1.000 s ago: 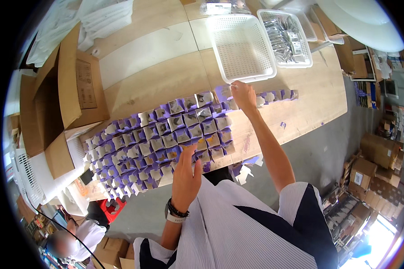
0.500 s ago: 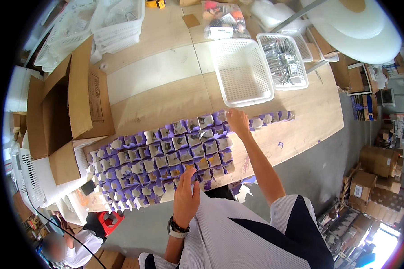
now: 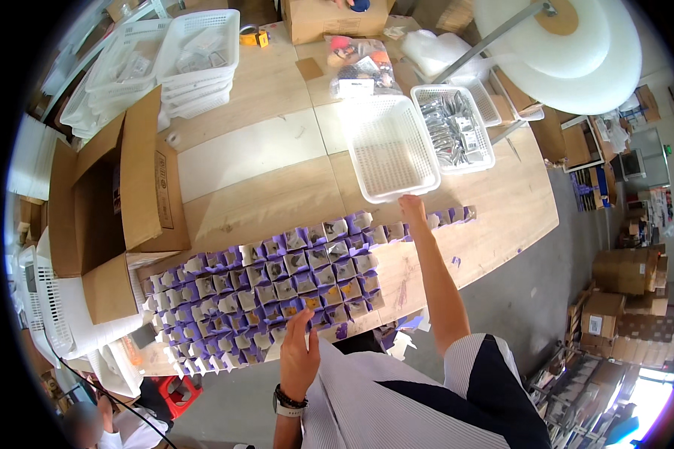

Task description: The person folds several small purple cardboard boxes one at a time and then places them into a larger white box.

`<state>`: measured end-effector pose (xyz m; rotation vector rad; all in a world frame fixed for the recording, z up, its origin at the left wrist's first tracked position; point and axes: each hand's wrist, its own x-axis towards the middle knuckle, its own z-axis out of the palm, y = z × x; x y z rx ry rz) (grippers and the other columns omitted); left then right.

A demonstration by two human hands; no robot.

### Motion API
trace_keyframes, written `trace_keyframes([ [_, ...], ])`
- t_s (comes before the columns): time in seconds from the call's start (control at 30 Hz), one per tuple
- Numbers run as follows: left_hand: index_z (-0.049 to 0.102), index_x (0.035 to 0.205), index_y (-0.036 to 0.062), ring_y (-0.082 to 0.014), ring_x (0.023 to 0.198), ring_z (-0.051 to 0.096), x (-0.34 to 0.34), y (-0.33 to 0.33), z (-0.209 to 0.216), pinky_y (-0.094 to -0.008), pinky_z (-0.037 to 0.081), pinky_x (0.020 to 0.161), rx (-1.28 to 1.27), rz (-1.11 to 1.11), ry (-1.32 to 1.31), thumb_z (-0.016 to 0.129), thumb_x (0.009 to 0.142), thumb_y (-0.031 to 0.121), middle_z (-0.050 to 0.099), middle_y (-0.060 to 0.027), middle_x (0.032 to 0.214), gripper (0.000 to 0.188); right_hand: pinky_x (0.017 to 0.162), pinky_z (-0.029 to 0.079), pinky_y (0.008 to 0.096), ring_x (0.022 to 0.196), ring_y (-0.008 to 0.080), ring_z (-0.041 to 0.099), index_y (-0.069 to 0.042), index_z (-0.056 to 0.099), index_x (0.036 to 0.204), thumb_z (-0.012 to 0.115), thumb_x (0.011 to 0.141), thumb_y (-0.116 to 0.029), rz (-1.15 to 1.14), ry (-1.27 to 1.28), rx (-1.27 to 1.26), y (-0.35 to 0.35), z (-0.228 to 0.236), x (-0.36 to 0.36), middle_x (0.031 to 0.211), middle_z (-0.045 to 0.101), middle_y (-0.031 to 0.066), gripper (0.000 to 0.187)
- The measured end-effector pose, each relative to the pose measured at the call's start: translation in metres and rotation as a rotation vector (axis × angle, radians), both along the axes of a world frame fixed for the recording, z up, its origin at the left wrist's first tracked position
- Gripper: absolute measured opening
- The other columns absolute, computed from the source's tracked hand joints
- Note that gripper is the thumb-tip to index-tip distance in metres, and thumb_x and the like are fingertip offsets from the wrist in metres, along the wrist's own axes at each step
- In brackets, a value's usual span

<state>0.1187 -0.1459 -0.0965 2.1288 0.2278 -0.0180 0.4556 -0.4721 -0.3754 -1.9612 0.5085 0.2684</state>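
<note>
My right hand (image 3: 412,207) reaches over the table to the near edge of a white plastic basket (image 3: 361,161). Its fingers look curled together; what they hold, if anything, is hidden. My left hand (image 3: 299,364) hovers at the near edge of a block of small purple-and-white boxes (image 3: 292,263), fingers apart and holding nothing. These boxes stand upright in close rows with their flaps up. Grey items show inside several, and yellow-orange ones in a few near my left hand. A single row of boxes (image 3: 443,217) runs on to the right, past my right forearm.
A second basket (image 3: 488,161) holds silvery packets (image 3: 451,131). Behind lies a clear bag of colourful items (image 3: 361,63). An open carton (image 3: 146,187) stands left, before stacked white baskets (image 3: 198,67). A metal arm (image 3: 494,41) crosses above. Another person (image 3: 116,430) sits lower left.
My right hand has left the end of the boxes' far row and moved right, toward the basket's near edge. My left hand stays by the near boxes. The whole view has shifted slightly.
</note>
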Motion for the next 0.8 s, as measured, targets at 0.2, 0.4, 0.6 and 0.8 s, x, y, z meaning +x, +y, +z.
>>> trace_keyframes([
  [0.2, 0.056, 0.127, 0.0006, -0.041, 0.118, 0.061, -0.008, 0.002, 0.007, -0.0439, 0.051, 0.097, -0.002, 0.074, 0.072, 0.057, 0.095, 0.001, 0.061, -0.0193, 0.13, 0.032, 0.07, 0.049, 0.033, 0.081, 0.0142, 0.061, -0.01, 0.064, 0.115, 0.069, 0.083, -0.022, 0.123, 0.08, 0.089, 0.049, 0.024, 0.025, 0.089, 0.062, 0.0007, 0.035],
  [0.4, 0.058, 0.128, 0.0025, -0.0383, 0.122, 0.059, -0.019, 0.001, -0.004, -0.0421, 0.049, 0.101, -0.085, 0.093, -0.001, 0.06, 0.093, -0.002, 0.062, -0.0185, 0.13, 0.035, 0.069, 0.051, 0.033, 0.088, 0.0177, 0.067, -0.012, 0.058, 0.119, 0.065, 0.098, -0.038, -0.094, -0.11, 0.267, -0.04, -0.059, 0.027, 0.101, 0.066, 0.0014, 0.034],
  [0.6, 0.059, 0.126, 0.0016, -0.0394, 0.117, 0.062, -0.046, 0.023, 0.007, -0.0418, 0.052, 0.097, -0.078, 0.174, 0.044, 0.061, 0.092, -0.002, 0.063, -0.0186, 0.128, 0.034, 0.064, 0.049, 0.024, 0.085, 0.0089, 0.062, -0.01, 0.062, 0.111, 0.065, 0.096, -0.02, 0.202, -0.185, 0.079, 0.065, 0.031, -0.086, 0.096, 0.064, -0.0005, 0.018],
  [0.8, 0.059, 0.124, 0.0016, -0.0391, 0.112, 0.063, -0.068, 0.084, -0.004, -0.0397, 0.054, 0.09, -0.132, 0.269, -0.105, 0.058, 0.095, 0.001, 0.064, -0.0177, 0.123, 0.029, 0.07, 0.053, 0.0262, 0.088, 0.0115, 0.066, -0.007, 0.064, 0.11, 0.063, 0.095, -0.01, 0.463, -0.291, 0.253, 0.174, 0.135, -0.16, 0.104, 0.072, 0.0047, 0.015],
])
